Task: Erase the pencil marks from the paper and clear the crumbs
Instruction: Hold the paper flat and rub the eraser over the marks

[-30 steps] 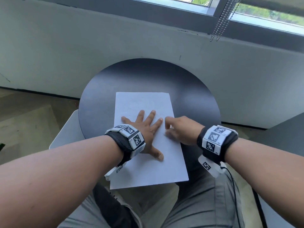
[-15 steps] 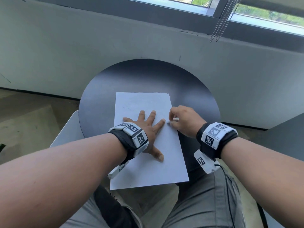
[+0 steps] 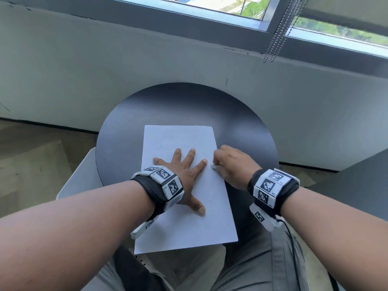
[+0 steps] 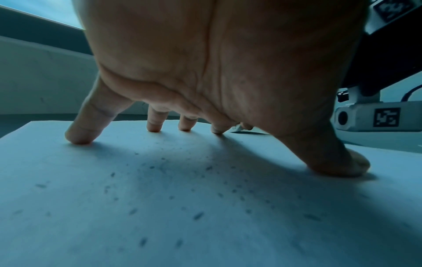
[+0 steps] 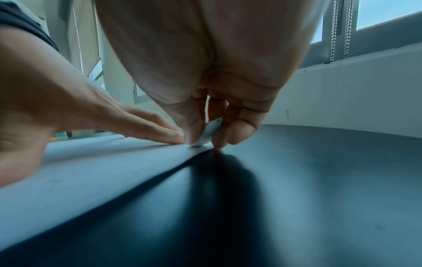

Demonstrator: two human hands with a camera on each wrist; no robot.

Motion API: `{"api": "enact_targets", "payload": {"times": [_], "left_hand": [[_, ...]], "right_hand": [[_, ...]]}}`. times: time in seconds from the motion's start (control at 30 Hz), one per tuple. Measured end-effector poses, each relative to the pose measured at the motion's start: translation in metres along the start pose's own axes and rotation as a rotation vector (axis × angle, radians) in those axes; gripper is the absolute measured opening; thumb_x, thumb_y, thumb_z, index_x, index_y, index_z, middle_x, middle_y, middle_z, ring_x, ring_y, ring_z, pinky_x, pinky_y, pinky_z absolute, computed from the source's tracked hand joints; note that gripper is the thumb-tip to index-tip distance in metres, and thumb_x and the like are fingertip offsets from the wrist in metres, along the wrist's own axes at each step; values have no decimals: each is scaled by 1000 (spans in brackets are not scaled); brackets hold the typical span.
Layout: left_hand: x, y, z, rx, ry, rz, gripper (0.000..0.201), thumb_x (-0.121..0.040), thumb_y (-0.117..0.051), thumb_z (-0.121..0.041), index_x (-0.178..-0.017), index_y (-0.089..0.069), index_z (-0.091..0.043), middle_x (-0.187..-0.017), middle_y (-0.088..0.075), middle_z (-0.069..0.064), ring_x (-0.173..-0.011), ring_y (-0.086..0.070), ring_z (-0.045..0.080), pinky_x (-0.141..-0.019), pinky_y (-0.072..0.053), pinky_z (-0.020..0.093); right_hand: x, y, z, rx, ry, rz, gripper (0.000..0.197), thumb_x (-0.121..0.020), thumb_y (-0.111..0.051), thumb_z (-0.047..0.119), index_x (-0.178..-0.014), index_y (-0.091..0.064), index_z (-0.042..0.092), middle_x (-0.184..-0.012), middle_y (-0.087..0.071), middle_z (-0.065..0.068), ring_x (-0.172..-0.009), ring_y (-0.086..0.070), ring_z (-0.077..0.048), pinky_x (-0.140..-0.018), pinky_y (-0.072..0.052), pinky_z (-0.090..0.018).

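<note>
1. The paper (image 3: pixel 186 185) lies on the round dark table (image 3: pixel 241 127), long axis running away from the person, near end overhanging the table's near rim.
2. The left hand (image 3: pixel 184 171) lies flat on the paper's middle with fingers straight and spread, pinning the sheet and holding nothing.
3. The right hand (image 3: pixel 233 164) sits at the paper's right edge, thumb and fingers pinching a small white eraser (image 5: pixel 209 132) whose lower end touches the sheet just beside the left index fingertip.
4. Dark crumbs (image 4: pixel 198 215) dot the paper under and nearer than the left palm, so they lie left of the eraser and toward the person.
5. Judgement: the right hand is nearer any marks along the right edge; sweeping the crumbs means working along the long axis toward the near end. Remaining pencil marks are too faint to place.
</note>
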State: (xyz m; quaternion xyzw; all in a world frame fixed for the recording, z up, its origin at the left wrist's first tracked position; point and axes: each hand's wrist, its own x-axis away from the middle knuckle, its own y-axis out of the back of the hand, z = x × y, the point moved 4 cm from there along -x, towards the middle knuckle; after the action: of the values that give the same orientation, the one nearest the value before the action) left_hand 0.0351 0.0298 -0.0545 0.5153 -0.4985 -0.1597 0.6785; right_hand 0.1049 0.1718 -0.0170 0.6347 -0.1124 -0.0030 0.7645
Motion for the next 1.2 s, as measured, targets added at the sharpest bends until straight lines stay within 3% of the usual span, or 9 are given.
{"api": "enact_targets", "payload": {"times": [0.17,0.37,0.47,0.57,0.7,0.77,0.9,1.03,1.2], "left_hand": [[3,-1,0,17,-7,-7,145,-51,-59,-98,-157,19,-36,-166,26,-5,-154,15,35,-108,-12,79],[4,-3,4,34,-7,-23,147,-50,-55,-101,-158,17,-31,-166,25,-8,-154,15,32,-108,-10,80],[5,-3,4,53,-7,-9,148,-50,-56,-100,-158,19,-31,-165,27,-8,-154,17,32,-108,-7,81],[5,-2,3,68,-11,-2,147,-51,-56,-100,-157,20,-32,-165,28,-8,-153,18,33,-108,-6,82],[6,-4,6,50,-7,-24,147,-49,-52,-102,-157,18,-33,-165,27,-9,-154,16,31,-107,-10,82],[6,-4,5,59,-7,-15,147,-49,-53,-102,-157,18,-33,-165,27,-9,-154,18,31,-106,-9,82],[6,-2,4,98,-12,-2,147,-51,-57,-99,-157,19,-34,-164,30,-9,-153,21,31,-106,-5,83],[6,-4,3,62,-7,-19,144,-52,-52,-101,-157,18,-34,-165,29,-9,-154,18,30,-107,-9,81],[10,0,14,54,-24,-34,131,-59,-53,-98,-158,10,-39,-168,20,-7,-154,9,26,-111,-22,70]], "right_hand": [[33,-15,41,39,339,155,13,-85,-57,10,-94,-51,17,-91,-38,5,-77,-38,-17,-63,-31,-31],[-4,-2,12,58,82,-10,8,-95,-49,26,-91,-48,19,-96,-48,0,-88,-55,-26,-69,-41,-34],[16,-15,36,12,272,72,7,-88,-55,14,-94,-53,17,-100,-50,0,-85,-51,-21,-65,-37,-31],[23,-19,46,-1,382,156,3,-90,-56,17,-91,-55,19,-97,-50,3,-81,-43,-15,-64,-42,-34],[-7,-1,10,20,85,-17,10,-94,-51,28,-92,-52,18,-96,-48,1,-89,-55,-25,-73,-46,-36],[0,-6,20,17,162,-28,6,-91,-54,21,-95,-54,17,-99,-51,-1,-89,-56,-25,-71,-45,-34],[24,-22,47,8,421,144,10,-88,-54,16,-97,-58,17,-103,-53,0,-89,-53,-23,-67,-47,-37],[-4,-6,10,-76,121,14,6,-93,-56,30,-92,-55,25,-98,-50,4,-93,-54,-22,-77,-44,-33],[-8,-14,0,-72,54,41,12,-93,-55,35,-99,-55,25,-101,-53,4,-96,-53,-21,-80,-45,-34]]}}
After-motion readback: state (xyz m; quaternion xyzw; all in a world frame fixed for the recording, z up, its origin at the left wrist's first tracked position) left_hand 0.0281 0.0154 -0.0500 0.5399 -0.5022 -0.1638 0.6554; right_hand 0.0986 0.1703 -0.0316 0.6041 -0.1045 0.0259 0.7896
